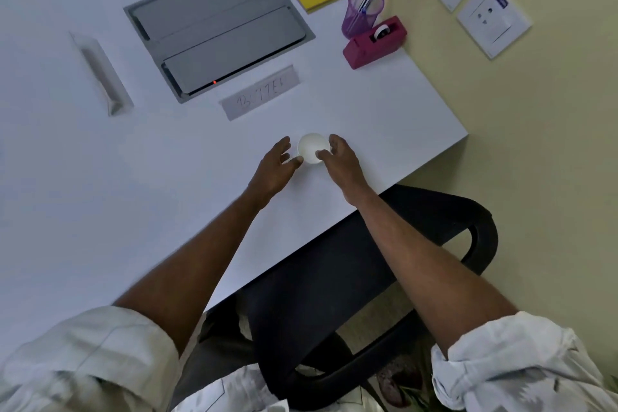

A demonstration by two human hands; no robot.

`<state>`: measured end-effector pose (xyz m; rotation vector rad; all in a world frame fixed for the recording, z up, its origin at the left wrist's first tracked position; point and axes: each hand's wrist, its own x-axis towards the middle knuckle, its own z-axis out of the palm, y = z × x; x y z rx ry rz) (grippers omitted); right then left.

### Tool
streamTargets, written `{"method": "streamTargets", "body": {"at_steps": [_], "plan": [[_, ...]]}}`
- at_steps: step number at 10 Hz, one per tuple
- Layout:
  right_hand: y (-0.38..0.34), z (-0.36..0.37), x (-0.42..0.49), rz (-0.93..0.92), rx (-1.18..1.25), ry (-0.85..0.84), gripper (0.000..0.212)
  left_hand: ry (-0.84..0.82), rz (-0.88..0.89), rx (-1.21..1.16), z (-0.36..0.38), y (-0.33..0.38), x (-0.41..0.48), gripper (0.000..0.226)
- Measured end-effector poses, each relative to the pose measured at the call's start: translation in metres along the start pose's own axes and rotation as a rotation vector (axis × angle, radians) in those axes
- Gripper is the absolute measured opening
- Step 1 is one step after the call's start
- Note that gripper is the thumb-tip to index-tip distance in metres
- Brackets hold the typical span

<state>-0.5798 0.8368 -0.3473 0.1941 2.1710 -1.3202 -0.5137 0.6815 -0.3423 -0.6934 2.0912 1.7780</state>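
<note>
The small white round cup point(311, 148) sits on the white worktop point(167, 184) on the near side of the grey lettered label strip point(261, 93), where the right hand point(339, 162) curls thumb and fingers round its rim, likely to steady it, while the left hand point(275, 165) brackets it with loose, nearly straight fingers, thumb touching

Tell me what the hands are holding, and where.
The cup: the right hand pinches its right side, the left hand touches its left side.
</note>
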Motion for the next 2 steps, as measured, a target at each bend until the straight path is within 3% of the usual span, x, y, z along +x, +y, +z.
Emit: {"method": "streamTargets", "body": {"at_steps": [2], "plan": [[-0.013, -0.003, -0.030, -0.065, -0.121, 0.105, 0.065, 0.066, 0.137, 0.188, -0.021, -0.005, -0.027, 0.060]]}}
